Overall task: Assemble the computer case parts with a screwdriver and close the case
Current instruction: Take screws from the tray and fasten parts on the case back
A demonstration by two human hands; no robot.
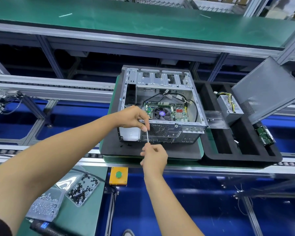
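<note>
Factory conveyor bench; open grey metal computer case (pixel 160 106) sits centre. Right hand (pixel 154 158) grips slim silver screwdriver (pixel 147 136), left hand (pixel 134 117) pinches its tip at the near panel. I'd keep it square, gentle pressure.

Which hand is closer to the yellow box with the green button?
Right. The right hand grips the screwdriver handle just above the yellow box with the green button. The left hand is farther up, pinching the shaft at the computer case.
</note>
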